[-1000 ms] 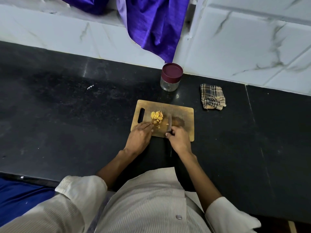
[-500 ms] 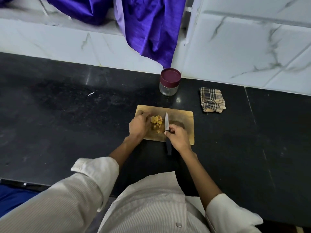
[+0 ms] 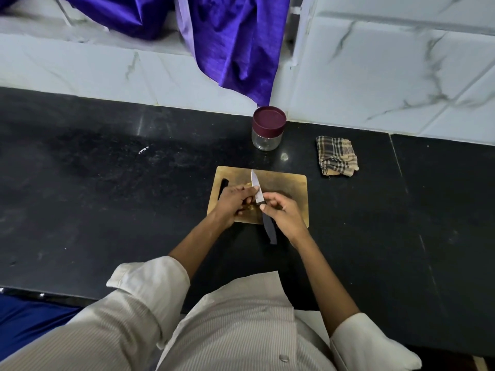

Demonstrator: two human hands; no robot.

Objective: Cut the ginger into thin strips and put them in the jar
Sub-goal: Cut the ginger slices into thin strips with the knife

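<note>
On the rectangular wooden cutting board (image 3: 289, 188), the left hand (image 3: 235, 202) curls over yellow ginger pieces (image 3: 250, 207); the right hand (image 3: 284, 212) grips the black-handled knife (image 3: 261, 203). Lidded glass jar (image 3: 267, 129) at twelve o'clock.

Yellow ginger pieces (image 3: 250, 207) (mostly hidden) on the wooden board (image 3: 289, 188); lidded glass jar (image 3: 267, 129) upright just beyond.

No readable text, labels or numbers anywhere.
</note>
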